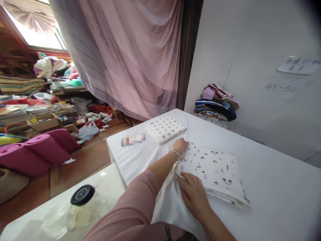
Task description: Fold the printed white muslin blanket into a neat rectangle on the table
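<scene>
A white cloth point(213, 167) printed with small grey and brown figures lies folded in layers on the white-covered table. My left hand point(181, 146), a bracelet at its wrist, is closed at the cloth's far left corner. At the near left edge, my right hand point(193, 190) has its fingers bent over the fabric, closed on it; the thumb is partly hidden. Pale fabric hangs between my forearms toward my body. Beyond my left hand sits a second folded cloth point(165, 129), white with rows of small mushroom-like prints.
A blurred-out flat item point(133, 139) lies on the table's left part. On a lower white surface at the near left stands a clear jar with a black lid point(82, 194). Folded clothes point(217, 102) are stacked by the wall. Pink rolled mats point(46, 147) and clutter fill the left.
</scene>
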Tool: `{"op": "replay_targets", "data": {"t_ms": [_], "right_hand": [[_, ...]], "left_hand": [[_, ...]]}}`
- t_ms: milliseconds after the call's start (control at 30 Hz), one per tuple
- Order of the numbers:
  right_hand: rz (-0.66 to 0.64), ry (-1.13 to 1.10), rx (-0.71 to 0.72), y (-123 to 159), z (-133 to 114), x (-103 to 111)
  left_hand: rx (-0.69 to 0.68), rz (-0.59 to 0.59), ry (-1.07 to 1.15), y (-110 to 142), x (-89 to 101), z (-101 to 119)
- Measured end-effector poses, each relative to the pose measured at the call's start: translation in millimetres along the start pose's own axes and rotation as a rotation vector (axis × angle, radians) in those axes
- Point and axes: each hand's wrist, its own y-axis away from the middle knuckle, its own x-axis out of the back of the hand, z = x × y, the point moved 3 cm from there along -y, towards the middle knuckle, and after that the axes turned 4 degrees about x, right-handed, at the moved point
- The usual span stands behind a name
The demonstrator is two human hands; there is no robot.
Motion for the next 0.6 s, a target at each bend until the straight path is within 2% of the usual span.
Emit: {"op": "replay_targets", "data": {"t_ms": [300, 600], "right_hand": [[0.000, 0.041, 0.013, 1.2, 2.1, -3.2], [-0.021, 0.032, 0.021, 3.4, 5.1, -6.3]], "left_hand": [[0.093, -0.033, 0.050, -7.0, -7.2, -14.1], [0.076, -0.032, 0.001, -11.5, -2.2, -1.0]]}}
